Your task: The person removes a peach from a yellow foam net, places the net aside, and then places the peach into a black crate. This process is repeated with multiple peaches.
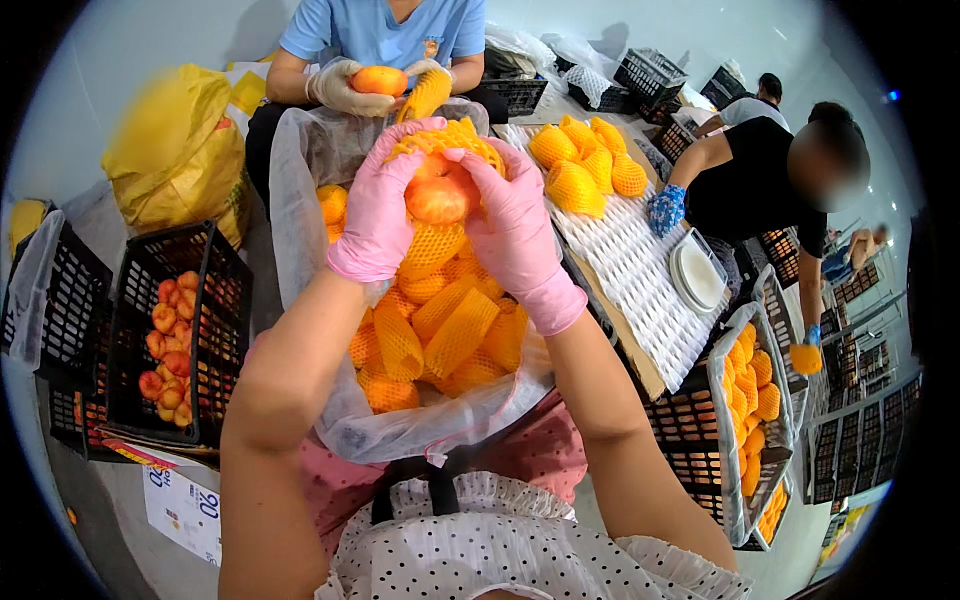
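A red-and-yellow peach (442,196) sits between my two hands, with a yellow foam net sleeve (450,139) stretched around its far side. My left hand (382,202), in a pink glove, grips the fruit and sleeve from the left. From the right, my right hand (514,232), also pink-gloved, holds the same peach with its thumb near the net's edge. Below them stands a container lined with white fabric (442,427). Inside lie several net-wrapped fruits and flattened yellow foam sleeves (461,330). The peach's underside is partly hidden by my fingers.
Opposite, a gloved co-worker holds a peach (379,80) and a sleeve. Wrapped fruits (577,157) rest on a white foam sheet (622,277) at right, near another person leaning in. Black crates of peaches (172,337) and a yellow sack (180,150) stand left; a lined crate (750,420) stands right.
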`<move>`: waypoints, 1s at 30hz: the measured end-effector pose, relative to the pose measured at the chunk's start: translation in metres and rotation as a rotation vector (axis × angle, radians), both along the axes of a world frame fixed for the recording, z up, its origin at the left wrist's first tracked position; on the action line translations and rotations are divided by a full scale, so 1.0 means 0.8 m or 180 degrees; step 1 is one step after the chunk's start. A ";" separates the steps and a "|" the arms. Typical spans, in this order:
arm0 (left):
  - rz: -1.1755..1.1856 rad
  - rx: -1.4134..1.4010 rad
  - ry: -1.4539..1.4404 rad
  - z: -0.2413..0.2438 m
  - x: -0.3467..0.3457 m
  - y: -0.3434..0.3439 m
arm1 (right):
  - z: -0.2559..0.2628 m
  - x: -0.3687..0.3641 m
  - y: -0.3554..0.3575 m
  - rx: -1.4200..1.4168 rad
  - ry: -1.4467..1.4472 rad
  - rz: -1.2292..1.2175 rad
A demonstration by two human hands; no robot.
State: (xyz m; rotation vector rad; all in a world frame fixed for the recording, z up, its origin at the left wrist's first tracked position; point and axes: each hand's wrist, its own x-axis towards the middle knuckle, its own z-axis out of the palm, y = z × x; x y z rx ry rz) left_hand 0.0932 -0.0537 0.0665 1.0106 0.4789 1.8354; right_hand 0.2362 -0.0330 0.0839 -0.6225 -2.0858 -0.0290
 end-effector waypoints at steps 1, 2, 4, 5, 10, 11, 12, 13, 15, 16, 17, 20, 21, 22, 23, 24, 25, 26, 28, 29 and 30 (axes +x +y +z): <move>-0.0065 -0.0027 -0.0130 0.002 0.002 -0.001 | -0.004 -0.002 -0.001 0.0029 -0.0075 -0.0135; -0.0133 -0.0055 -0.0261 0.003 0.003 -0.002 | -0.006 0.001 0.000 -0.0064 -0.0155 -0.0100; -0.0228 -0.0070 -0.0399 0.003 -0.002 -0.004 | -0.005 0.002 -0.001 0.0089 -0.0230 0.0000; -0.0274 -0.0079 -0.0468 0.003 -0.005 -0.005 | -0.005 0.003 -0.001 0.0163 -0.0267 0.0050; -0.0404 -0.0714 -0.0137 0.007 -0.020 -0.004 | -0.004 0.015 0.002 -0.2789 0.1103 0.1539; -0.0345 -0.0785 -0.0015 0.005 -0.020 -0.002 | -0.002 0.018 0.004 -0.3915 0.1556 0.1824; -0.0019 -0.0559 0.0519 0.002 -0.019 0.000 | -0.005 0.021 0.010 -0.3718 0.1649 0.2378; 0.0307 -0.0327 0.1050 -0.004 -0.018 0.003 | -0.005 0.019 0.012 -0.3834 0.1998 0.2440; 0.0934 0.0140 0.2097 -0.011 -0.011 0.002 | -0.006 0.016 0.016 -0.4053 0.2727 0.2522; 0.1649 0.0090 0.2815 -0.010 -0.007 -0.006 | -0.005 0.018 0.019 -0.4148 0.2847 0.2598; 0.1735 -0.0083 0.2824 -0.011 -0.004 -0.007 | -0.004 0.019 0.022 -0.4082 0.2873 0.2638; 0.1753 -0.0629 0.2686 -0.009 -0.002 -0.009 | -0.004 0.018 0.023 -0.3872 0.2888 0.2677; 0.1574 -0.0815 0.2507 -0.006 -0.001 -0.011 | -0.005 0.018 0.022 -0.3847 0.2839 0.2635; 0.1395 -0.0999 0.2323 -0.002 -0.001 -0.012 | -0.005 0.020 0.022 -0.3823 0.2788 0.2592; 0.1216 -0.1180 0.2136 0.001 0.000 -0.014 | -0.006 0.021 0.021 -0.3797 0.2736 0.2549; 0.1062 -0.1153 0.1748 0.003 0.000 -0.016 | -0.005 0.022 0.022 -0.3824 0.2555 0.2412; 0.0907 -0.1122 0.1359 0.006 0.000 -0.017 | -0.004 0.022 0.022 -0.3846 0.2373 0.2275; 0.0751 -0.1086 0.0970 0.008 0.000 -0.019 | -0.002 0.022 0.021 -0.3863 0.2191 0.2137; 0.1165 -0.0852 0.0899 0.009 0.000 -0.020 | 0.004 0.019 0.010 -0.2261 0.0847 0.0876; 0.1368 -0.0735 0.0865 0.008 -0.001 -0.020 | 0.005 0.017 0.006 -0.1436 0.0190 0.0260; 0.1448 -0.0298 0.1283 0.001 0.001 -0.020 | -0.009 0.009 0.007 -0.0459 -0.0202 -0.0347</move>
